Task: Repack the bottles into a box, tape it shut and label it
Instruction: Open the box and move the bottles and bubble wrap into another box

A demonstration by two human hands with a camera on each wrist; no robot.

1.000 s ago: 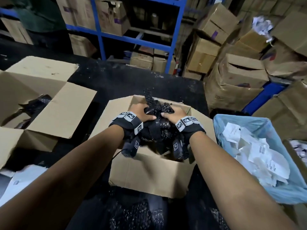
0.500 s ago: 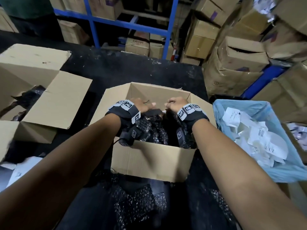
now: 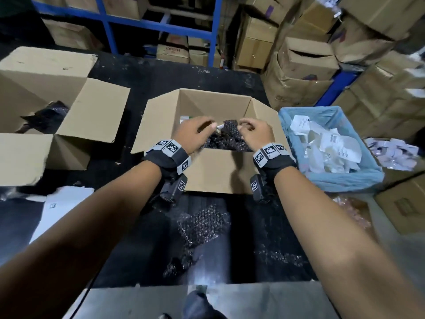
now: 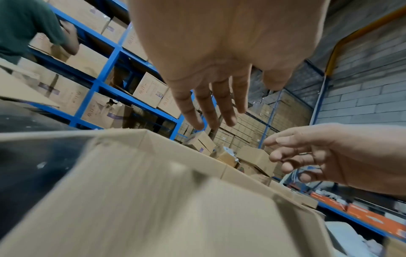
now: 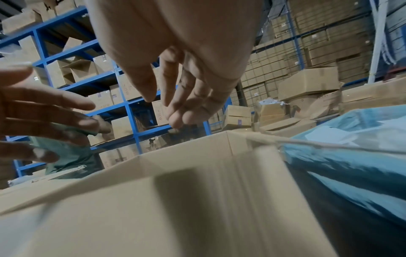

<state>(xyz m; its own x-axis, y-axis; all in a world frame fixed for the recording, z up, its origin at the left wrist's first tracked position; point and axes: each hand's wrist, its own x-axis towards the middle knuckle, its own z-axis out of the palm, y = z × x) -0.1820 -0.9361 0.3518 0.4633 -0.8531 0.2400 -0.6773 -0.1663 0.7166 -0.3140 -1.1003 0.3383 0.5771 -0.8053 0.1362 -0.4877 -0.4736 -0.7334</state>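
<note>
An open cardboard box point(image 3: 213, 99) stands mid-table on the black surface. Inside it lies a bundle of black bubble wrap point(image 3: 230, 138); whatever it wraps is hidden. A small pale item point(image 3: 185, 117) shows at the box's back left. My left hand point(image 3: 195, 132) and right hand point(image 3: 255, 132) hover just over the bundle, a little apart. In the left wrist view my left hand point(image 4: 211, 111) has straight fingers and holds nothing. The right wrist view shows my right hand point(image 5: 175, 97) with loosely curled fingers, also holding nothing, above the box wall point(image 5: 186, 173).
A bigger open box point(image 3: 96, 107) with black wrap point(image 3: 50, 111) sits at the left. A blue-lined bin point(image 3: 322, 183) of paper scraps stands right of the box. Loose bubble wrap point(image 3: 202, 224) lies in front. Blue shelving point(image 3: 216, 31) and stacked cartons stand behind; another person point(image 4: 26, 26) works there.
Both hands pressed the black bubble-wrapped bundle down into the box, then let go and rose above it. The camera view tilted down and back.
</note>
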